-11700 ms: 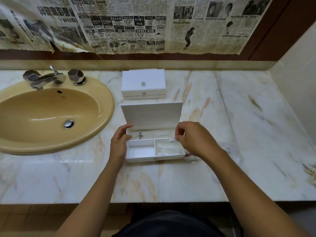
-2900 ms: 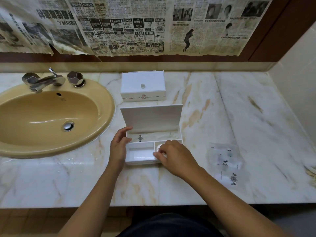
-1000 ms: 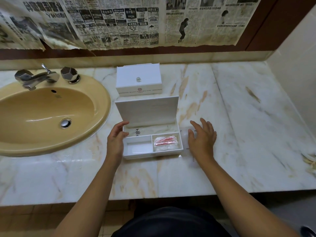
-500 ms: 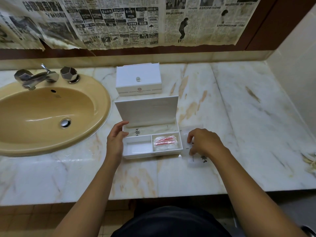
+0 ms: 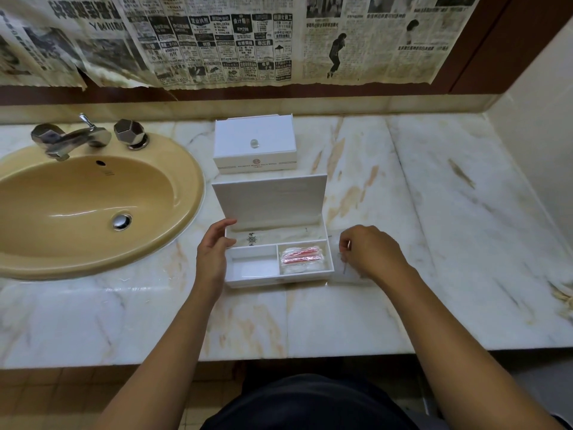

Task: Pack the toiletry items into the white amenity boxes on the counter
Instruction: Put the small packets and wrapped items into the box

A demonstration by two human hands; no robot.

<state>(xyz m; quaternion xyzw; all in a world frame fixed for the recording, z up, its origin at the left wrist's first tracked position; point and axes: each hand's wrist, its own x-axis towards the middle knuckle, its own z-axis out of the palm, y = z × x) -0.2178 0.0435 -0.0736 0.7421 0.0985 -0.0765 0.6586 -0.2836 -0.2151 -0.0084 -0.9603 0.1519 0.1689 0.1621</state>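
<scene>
Marble counter (image 5: 434, 212), right hand (image 5: 370, 254) grip pinching clear packet (image 5: 347, 274) beside open box (image 5: 279, 274), left hand (image 5: 212, 252) relaxed.

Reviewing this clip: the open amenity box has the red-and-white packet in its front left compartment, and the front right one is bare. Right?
Sides are swapped. The head view shows the red-and-white packet in the front right compartment of the open amenity box; the front left one is bare.

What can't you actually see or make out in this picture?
- Closed box, head view: its lid hides the contents.
- Clear packet beside the open box: the right hand covers most of it, contents unclear.
- Small print on the closed box: too tiny to read.
- Back compartment's clear packet: contents unclear.
</scene>
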